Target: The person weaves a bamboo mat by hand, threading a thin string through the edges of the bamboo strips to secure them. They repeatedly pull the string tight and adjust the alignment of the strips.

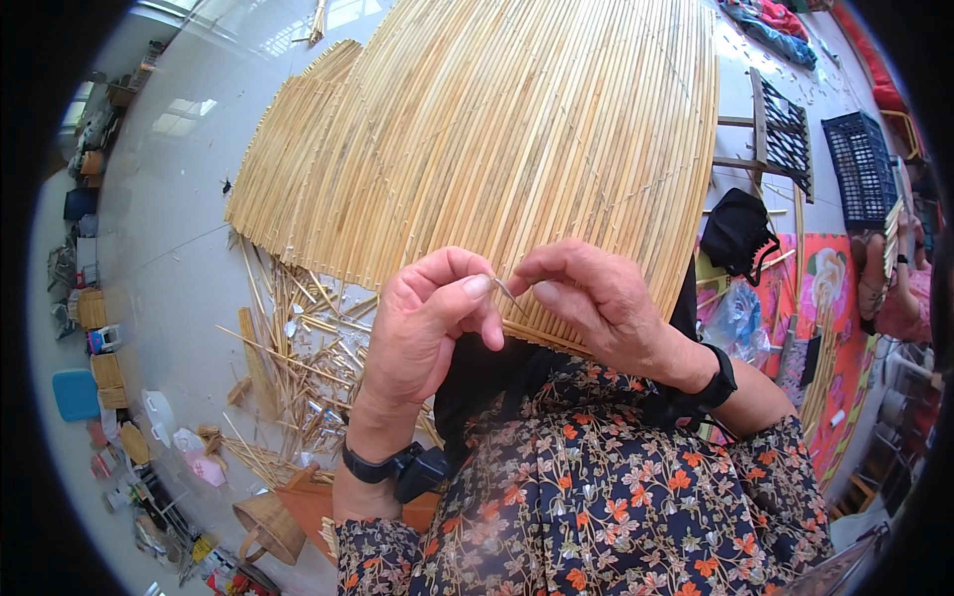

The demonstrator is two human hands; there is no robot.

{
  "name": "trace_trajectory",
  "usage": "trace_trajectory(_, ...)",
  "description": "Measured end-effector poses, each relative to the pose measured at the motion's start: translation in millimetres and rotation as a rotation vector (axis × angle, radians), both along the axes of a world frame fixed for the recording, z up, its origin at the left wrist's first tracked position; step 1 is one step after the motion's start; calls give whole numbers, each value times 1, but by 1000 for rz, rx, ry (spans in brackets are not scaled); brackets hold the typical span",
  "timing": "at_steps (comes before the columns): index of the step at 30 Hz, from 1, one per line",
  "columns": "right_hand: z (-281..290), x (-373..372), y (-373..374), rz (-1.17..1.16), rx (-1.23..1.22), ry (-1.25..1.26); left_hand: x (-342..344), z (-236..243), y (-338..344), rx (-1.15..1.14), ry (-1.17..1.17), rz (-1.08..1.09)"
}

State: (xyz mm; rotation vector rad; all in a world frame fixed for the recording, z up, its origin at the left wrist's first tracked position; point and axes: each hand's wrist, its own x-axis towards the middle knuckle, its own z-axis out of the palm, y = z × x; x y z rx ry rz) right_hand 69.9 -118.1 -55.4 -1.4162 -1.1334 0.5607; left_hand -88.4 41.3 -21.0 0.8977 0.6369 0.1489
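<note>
A mat of slender straw-coloured stalks [507, 129], laid side by side and stitched across, spreads from my lap out over the floor. Above its near edge, my left hand [432, 313] pinches a thin curved metal needle [506, 291] between thumb and forefinger. My right hand [601, 303] is close beside it, thumb and forefinger drawn together near the needle's other end. Whatever those right fingertips hold, perhaps a thread, is too fine to see. The mat's near edge lies just below both hands.
Loose cut stalks [298, 343] litter the floor on the left, near a woven basket [273, 526]. To the right are a small dark rack-like stool [780, 134], a black bag [737, 233], a dark plastic crate [860, 169] and a flowered cloth [830, 288]. Another person's arm [902, 298] shows far right.
</note>
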Motion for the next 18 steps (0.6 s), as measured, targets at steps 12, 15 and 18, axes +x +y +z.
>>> trace_trajectory(12,4,5,-2,21,-96,39,0,-3,-2,222,22,23)
trace_trajectory(15,10,2,-2,-19,-190,137,-1,-3,-2,374,77,18)
trace_trajectory(18,3,1,-4,-34,-162,139,-3,-4,-5,592,128,-31)
